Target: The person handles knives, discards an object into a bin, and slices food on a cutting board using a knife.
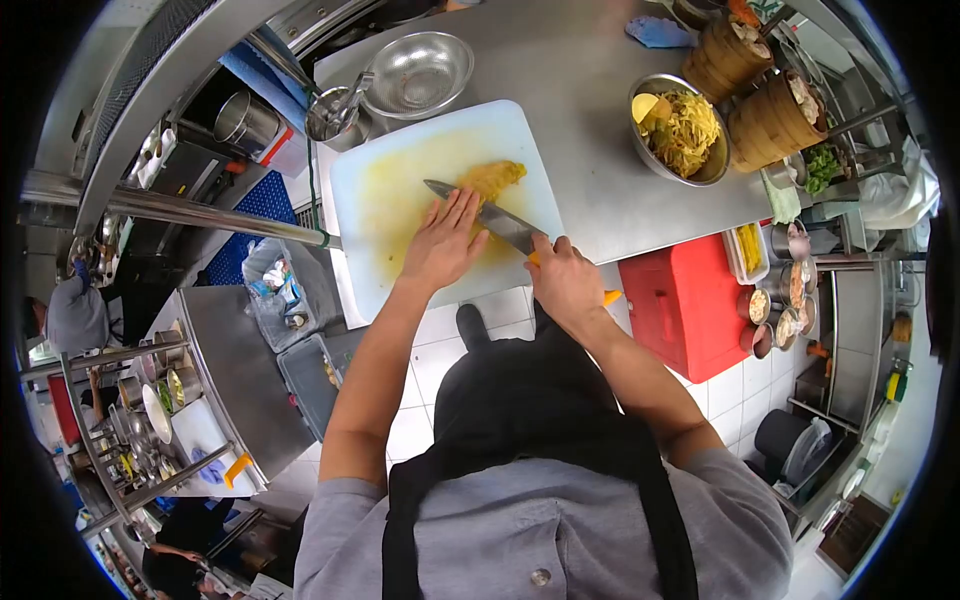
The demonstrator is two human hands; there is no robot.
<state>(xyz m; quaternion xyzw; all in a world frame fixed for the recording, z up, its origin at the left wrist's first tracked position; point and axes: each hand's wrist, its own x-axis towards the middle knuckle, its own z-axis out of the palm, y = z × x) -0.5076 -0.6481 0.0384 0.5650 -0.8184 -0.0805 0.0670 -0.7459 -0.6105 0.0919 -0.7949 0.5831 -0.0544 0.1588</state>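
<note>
A kitchen knife (508,227) lies low over a white cutting board (365,285), its blade pointing up and left. My right hand (565,283) is closed around its yellow handle. My left hand (443,243) is stretched flat, fingers extended and close together, with the fingertips at the blade near its tip. Beyond the blade rests a flattened, yellowish, wet-looking piece of food (492,181); the blade and fingers partly hide its near side. Yellow juice stains spread over the board.
A metal bowl (722,172) of yellow shredded food stands right on the steel counter (590,130), near bamboo steamers (768,135). A colander (418,72) sits behind the board. A red box (665,310) is below the counter. Other people (78,315) are at far left.
</note>
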